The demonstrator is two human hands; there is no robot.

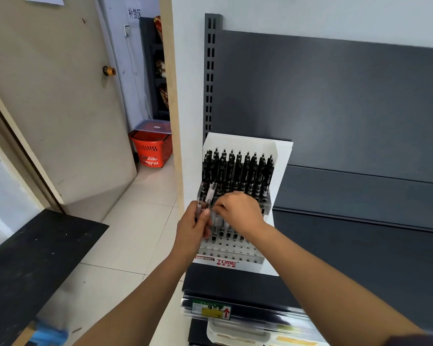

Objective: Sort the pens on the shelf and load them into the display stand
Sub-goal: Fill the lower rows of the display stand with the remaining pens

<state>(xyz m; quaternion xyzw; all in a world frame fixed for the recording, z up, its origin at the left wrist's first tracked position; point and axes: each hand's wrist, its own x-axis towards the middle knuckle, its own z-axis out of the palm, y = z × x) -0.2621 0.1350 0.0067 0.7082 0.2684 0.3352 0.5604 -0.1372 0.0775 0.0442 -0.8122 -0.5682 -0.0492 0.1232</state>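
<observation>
Both hands meet at the front of the pen stand

The left hand [193,228] grips a small bundle of clear plastic pens [208,196], fingers wrapped round them, at 9 o'clock of the white display stand [283,156]. The right hand [238,211] has its curled fingers at the bundle; whether they pinch a pen cannot be told. Black pens [238,171] fill the stand's 12 o'clock tier, and the stand sits on the dark grey metal shelf [360,245].
</observation>
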